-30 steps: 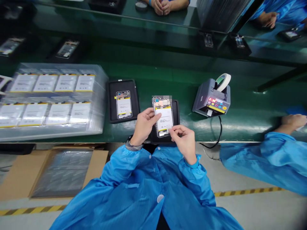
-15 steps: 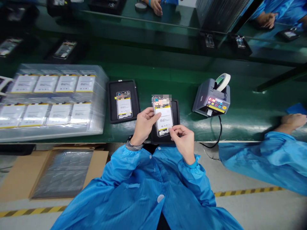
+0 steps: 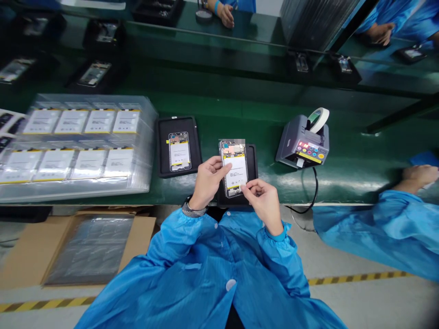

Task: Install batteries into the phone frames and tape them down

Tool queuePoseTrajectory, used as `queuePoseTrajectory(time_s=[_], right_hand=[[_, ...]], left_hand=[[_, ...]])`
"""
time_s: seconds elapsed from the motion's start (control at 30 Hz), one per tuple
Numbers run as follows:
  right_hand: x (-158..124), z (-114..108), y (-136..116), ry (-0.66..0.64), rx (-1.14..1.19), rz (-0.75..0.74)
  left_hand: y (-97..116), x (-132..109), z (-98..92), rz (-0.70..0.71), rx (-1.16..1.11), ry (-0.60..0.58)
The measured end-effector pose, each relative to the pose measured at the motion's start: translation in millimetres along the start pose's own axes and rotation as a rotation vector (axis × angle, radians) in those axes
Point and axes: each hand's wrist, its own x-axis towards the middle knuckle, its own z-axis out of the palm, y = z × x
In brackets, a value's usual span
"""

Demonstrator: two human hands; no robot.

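Observation:
An opened smartphone (image 3: 235, 171) with a white battery, yellow strips and a bare circuit board is held tilted over a black tray (image 3: 252, 173). My left hand (image 3: 210, 180) grips its left side, thumb lying across the battery and fingers behind the edge. At the phone's lower right, my right hand (image 3: 262, 198) is closed in a pinch, fingertips touching near the battery's bottom corner. Anything between those fingertips is too small to make out. To the left, a second opened smartphone (image 3: 179, 153) lies in another black tray (image 3: 196, 151).
Stacked clear plastic trays (image 3: 146, 137) of batteries stand at left. A grey tape dispenser (image 3: 297, 141) with a tape roll (image 3: 319, 120) is at right, its cable over the edge. A cardboard box (image 3: 144, 237) sits below. A co-worker's hand (image 3: 420, 176) rests far right.
My right fingertips have shifted slightly left over the phone's lower edge. My left hand keeps its hold. The whole view has moved a little.

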Motion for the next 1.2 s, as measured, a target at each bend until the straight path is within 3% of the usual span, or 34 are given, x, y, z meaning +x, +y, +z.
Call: queuePoseTrajectory(time_s=[0.17, 0.37, 0.6, 0.83, 1.03, 1.2], right_hand=[[4, -8, 2, -0.009, -0.084, -0.007], [5, 4, -2, -0.197, 0.336, 0.098], [5, 21, 5, -0.050, 0.463, 0.098], [7, 13, 10, -0.156, 0.475, 0.126], [7, 22, 20, -0.138, 0.473, 0.166], [16, 31, 30, -0.090, 0.522, 0.191]], left_hand=[[0, -1, -2.9, -0.028, -0.002, -0.024], [0, -4, 0.8, -0.043, -0.018, -0.047], [-5, -1, 2.0, -0.020, 0.028, -0.102], [-21, 10, -3.0, -0.032, 0.132, -0.088], [-21, 10, -9.4, -0.134, 0.244, -0.111], [-27, 19, -20.1, -0.136, 0.419, -0.098]])
